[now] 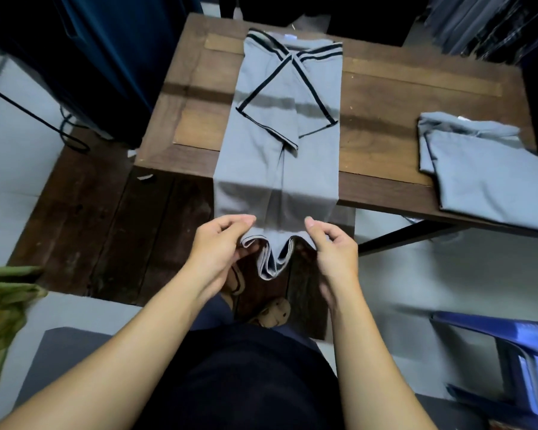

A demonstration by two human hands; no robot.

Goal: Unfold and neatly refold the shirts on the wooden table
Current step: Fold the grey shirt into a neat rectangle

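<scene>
A grey shirt with black-trimmed sleeves (pixel 271 125) lies lengthwise on the wooden table (pixel 382 97), its sides and sleeves folded inward into a long strip. Its lower part hangs over the table's near edge. My left hand (pixel 221 243) pinches the left corner of the hanging hem between thumb and fingers. My right hand (pixel 331 243) pinches the right corner the same way. The hem sags in a bunch between both hands. A second grey shirt (pixel 485 169) lies folded at the table's right end.
A blue plastic chair (pixel 510 355) stands at the lower right. Green cloth (pixel 3 305) lies at the left edge. Dark garments hang behind the table. My sandalled feet stand on dark wooden floorboards (pixel 106 231) below the hem.
</scene>
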